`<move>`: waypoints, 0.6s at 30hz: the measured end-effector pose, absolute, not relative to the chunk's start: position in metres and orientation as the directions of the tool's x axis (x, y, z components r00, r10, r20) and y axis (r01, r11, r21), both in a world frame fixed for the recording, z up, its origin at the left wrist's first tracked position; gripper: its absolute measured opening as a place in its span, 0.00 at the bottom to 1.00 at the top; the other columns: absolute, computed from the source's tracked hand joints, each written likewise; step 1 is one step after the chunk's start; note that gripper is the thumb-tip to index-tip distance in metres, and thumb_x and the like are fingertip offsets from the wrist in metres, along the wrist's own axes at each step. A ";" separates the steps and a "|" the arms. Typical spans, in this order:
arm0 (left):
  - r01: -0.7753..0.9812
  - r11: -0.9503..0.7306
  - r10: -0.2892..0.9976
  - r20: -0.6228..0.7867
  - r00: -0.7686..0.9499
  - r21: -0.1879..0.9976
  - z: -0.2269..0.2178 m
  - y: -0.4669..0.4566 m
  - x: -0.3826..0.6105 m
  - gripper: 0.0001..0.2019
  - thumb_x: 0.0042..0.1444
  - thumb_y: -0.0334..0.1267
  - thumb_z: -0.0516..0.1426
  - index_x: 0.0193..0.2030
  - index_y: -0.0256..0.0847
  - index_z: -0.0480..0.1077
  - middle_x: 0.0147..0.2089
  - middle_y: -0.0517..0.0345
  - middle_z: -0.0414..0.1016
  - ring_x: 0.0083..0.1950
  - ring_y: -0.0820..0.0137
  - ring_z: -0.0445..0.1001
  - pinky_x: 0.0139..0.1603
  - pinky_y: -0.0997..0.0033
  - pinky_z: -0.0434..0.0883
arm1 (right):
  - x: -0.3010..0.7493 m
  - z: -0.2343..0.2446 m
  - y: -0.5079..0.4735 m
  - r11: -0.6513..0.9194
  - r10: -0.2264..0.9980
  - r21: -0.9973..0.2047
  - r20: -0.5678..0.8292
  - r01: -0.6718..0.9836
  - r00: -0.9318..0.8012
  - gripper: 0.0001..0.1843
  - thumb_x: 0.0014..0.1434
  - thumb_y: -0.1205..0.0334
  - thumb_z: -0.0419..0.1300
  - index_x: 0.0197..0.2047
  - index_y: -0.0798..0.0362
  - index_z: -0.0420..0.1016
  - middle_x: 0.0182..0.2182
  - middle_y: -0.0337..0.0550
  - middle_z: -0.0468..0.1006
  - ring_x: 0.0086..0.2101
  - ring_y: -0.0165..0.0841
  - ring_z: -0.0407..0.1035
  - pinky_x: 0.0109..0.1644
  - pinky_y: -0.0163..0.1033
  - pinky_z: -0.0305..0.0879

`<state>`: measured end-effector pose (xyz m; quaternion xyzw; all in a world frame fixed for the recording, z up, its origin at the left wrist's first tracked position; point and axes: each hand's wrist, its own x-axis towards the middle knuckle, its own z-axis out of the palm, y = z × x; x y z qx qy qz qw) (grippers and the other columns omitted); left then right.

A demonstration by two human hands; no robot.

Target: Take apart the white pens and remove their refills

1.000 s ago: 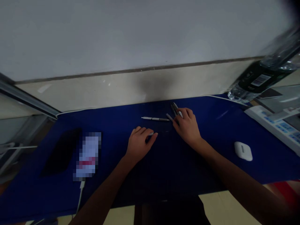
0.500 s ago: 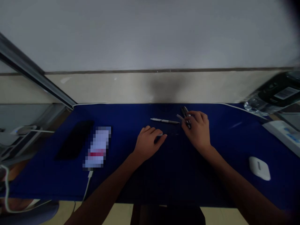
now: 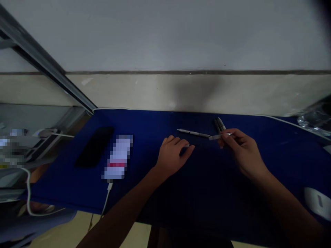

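My left hand (image 3: 173,155) rests knuckles-up on the blue mat (image 3: 160,193), fingers curled, with a small pale piece barely showing at the fingertips. My right hand (image 3: 241,148) is pinched on a thin grey pen part (image 3: 216,137), held just above the mat and pointing left. A slim pen refill (image 3: 192,133) lies on the mat between the hands, its tip to the left. Two dark pens (image 3: 219,124) lie side by side just beyond my right fingers.
A black phone (image 3: 94,146) and a second phone with a blurred screen (image 3: 118,156), plugged into a white cable, lie on the mat's left. White earbud case (image 3: 317,202) sits at the right edge. A clear bottle (image 3: 314,119) is at far right. The wall stands behind.
My right hand has lifted off the pens, pulled back to the right and now pinches one grey piece. The view has swung left. My left hand has stayed put.
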<state>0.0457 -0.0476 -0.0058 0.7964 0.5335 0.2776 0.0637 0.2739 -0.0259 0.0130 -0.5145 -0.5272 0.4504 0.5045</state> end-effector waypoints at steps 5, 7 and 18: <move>0.812 -0.428 0.883 0.375 0.282 0.397 -0.006 -0.049 0.047 0.16 0.67 0.48 0.50 0.37 0.41 0.73 0.31 0.57 0.73 0.38 0.65 0.68 0.40 0.63 0.61 | 0.268 0.015 -0.029 -0.069 0.994 -0.986 -0.055 -0.153 -0.096 0.13 0.60 0.52 0.63 0.32 0.51 0.67 0.39 0.48 0.82 0.40 0.41 0.78 0.39 0.43 0.76; 0.813 -0.428 0.884 0.370 0.286 0.395 -0.006 -0.049 0.047 0.16 0.67 0.47 0.50 0.37 0.41 0.73 0.31 0.57 0.73 0.38 0.65 0.68 0.40 0.63 0.61 | 0.265 0.015 -0.031 -0.095 0.988 -0.978 -0.070 -0.187 -0.134 0.13 0.60 0.53 0.63 0.32 0.51 0.66 0.37 0.48 0.82 0.40 0.42 0.78 0.40 0.44 0.77; 0.813 -0.400 0.899 0.356 0.256 0.424 -0.004 -0.052 0.050 0.16 0.67 0.48 0.50 0.37 0.42 0.73 0.31 0.57 0.73 0.38 0.66 0.69 0.41 0.63 0.63 | 0.263 0.013 -0.034 -0.160 0.984 -0.968 -0.141 -0.192 -0.109 0.14 0.59 0.52 0.63 0.31 0.50 0.64 0.35 0.50 0.84 0.35 0.44 0.80 0.39 0.48 0.79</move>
